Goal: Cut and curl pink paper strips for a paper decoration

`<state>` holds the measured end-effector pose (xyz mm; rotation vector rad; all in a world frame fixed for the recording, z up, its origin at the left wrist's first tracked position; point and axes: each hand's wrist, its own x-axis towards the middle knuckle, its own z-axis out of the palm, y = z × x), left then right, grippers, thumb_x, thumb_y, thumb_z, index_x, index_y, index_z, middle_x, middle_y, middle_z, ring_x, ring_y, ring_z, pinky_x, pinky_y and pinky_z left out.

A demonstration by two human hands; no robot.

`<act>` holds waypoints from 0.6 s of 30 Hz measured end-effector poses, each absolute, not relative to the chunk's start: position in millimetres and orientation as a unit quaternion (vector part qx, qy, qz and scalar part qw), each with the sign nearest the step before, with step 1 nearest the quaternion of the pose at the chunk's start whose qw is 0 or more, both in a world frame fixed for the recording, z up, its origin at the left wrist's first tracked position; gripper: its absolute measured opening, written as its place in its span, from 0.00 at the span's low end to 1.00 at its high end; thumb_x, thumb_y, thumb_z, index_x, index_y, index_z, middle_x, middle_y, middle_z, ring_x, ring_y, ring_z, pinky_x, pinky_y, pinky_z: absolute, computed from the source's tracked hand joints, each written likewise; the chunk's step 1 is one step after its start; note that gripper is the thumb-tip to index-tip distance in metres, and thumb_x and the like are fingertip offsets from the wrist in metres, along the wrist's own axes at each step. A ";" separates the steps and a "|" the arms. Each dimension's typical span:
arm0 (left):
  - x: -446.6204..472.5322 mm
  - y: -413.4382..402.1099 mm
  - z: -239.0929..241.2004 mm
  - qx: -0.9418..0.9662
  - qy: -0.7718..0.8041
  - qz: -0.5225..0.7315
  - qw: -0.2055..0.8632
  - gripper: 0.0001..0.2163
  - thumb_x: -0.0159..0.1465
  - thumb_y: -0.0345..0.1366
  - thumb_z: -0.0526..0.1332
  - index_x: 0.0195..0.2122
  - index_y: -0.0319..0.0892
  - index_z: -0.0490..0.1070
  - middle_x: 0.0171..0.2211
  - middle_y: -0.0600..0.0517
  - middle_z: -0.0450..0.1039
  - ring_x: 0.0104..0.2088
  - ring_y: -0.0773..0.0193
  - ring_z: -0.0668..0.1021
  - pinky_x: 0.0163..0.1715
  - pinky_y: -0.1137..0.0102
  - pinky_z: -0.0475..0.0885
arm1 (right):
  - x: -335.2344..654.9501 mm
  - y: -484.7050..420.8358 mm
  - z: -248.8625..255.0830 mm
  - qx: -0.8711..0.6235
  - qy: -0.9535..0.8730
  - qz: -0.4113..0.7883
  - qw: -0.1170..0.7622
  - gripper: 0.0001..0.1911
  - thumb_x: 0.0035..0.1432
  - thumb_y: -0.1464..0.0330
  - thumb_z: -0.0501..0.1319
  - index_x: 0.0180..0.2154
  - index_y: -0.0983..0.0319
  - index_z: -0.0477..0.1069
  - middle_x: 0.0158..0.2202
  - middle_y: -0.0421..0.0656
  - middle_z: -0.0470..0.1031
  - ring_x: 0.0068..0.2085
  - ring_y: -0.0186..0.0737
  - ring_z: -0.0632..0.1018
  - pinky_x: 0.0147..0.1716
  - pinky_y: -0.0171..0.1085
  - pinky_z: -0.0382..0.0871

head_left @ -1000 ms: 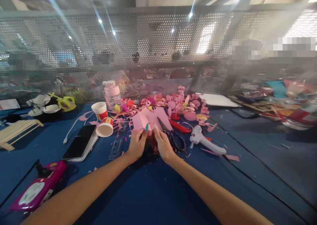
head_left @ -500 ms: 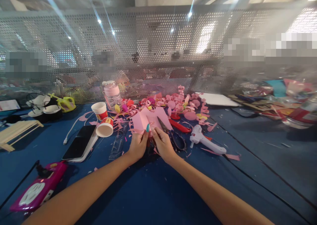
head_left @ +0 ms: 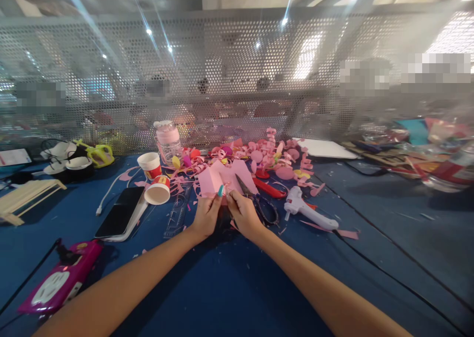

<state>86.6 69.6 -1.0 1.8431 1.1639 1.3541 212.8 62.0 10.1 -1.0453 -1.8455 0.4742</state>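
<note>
My left hand point(head_left: 206, 214) and my right hand point(head_left: 243, 212) meet at the middle of the table, thumbs and fingers pinched together. Between the fingertips is a small pink paper piece point(head_left: 226, 189), largely hidden by the fingers. Just beyond them lies a folded pink paper sheet point(head_left: 209, 180). Dark-handled scissors point(head_left: 268, 212) rest right of my right hand, blades pointing over the pink paper. A clear ruler point(head_left: 175, 217) lies left of my left hand. Behind the sheet spreads a heap of pink paper cut-outs and curls point(head_left: 285, 173).
On the right are a white glue gun point(head_left: 313, 213) with its black cord and a red tool point(head_left: 272, 189). Leftward sit paper cups point(head_left: 157, 193), a phone point(head_left: 122, 211), a magenta power strip point(head_left: 61, 280) and a bottle point(head_left: 168, 142). A perforated metal screen point(head_left: 229, 70) stands behind.
Both hands stay in nearly the same place, with only slight finger movement at the pink paper piece. The table things keep their places; the view has shifted a little.
</note>
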 end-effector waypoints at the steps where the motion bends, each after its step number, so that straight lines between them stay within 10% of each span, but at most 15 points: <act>1: 86.2 70.4 -0.9 0.680 0.437 0.514 0.286 0.20 0.62 0.46 0.48 0.16 0.41 0.58 0.12 0.59 0.54 0.15 0.72 0.59 0.17 0.73 0.52 | 212.9 62.5 9.7 -0.426 -0.749 0.204 0.465 0.13 0.59 0.67 0.45 0.22 0.59 0.50 0.16 0.35 0.55 0.19 0.31 0.60 0.19 0.32 0.51; 18: 86.9 69.7 2.5 0.688 0.467 0.500 0.241 0.19 0.62 0.45 0.47 0.18 0.41 0.61 0.12 0.58 0.56 0.14 0.70 0.61 0.19 0.73 0.53 | 203.3 59.8 3.6 -0.414 -0.599 0.403 0.555 0.23 0.55 0.49 0.49 0.22 0.60 0.56 0.15 0.34 0.55 0.17 0.29 0.57 0.16 0.31 0.50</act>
